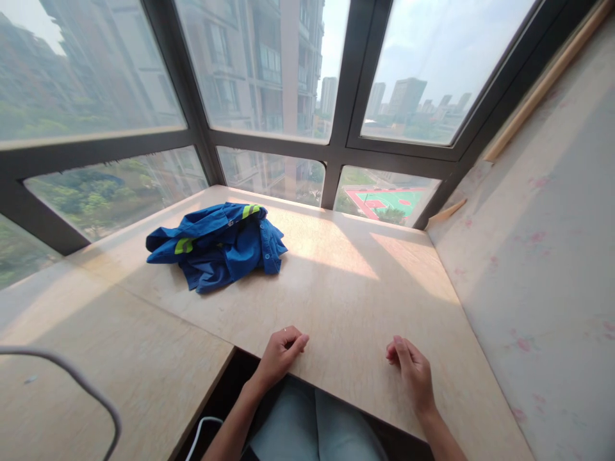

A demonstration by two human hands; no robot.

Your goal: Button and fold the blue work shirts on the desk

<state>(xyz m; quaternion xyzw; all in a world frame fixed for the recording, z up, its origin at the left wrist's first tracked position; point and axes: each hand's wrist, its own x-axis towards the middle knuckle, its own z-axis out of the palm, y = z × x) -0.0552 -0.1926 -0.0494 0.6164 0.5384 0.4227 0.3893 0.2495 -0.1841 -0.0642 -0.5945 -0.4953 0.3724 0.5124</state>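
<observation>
A crumpled blue work jacket [230, 246] with yellow-green and grey reflective strips and a few snap buttons lies in a heap on the wooden tabletop [336, 307], towards the window on the left. My left hand [283, 351] rests at the table's front edge, fingers curled in, a ring on one finger. It is the nearer hand to the jacket but does not touch it. Off to the right, my right hand [408, 368] lies loosely closed on the tabletop. Nothing shows in either hand.
Dark-framed windows [339, 153] border the table at the back and left. A flower-patterned wall [538, 269] runs along the right side. A grey cable [91, 387] curves over the left part, and a white cable [199, 432] hangs by the dark gap at the front edge.
</observation>
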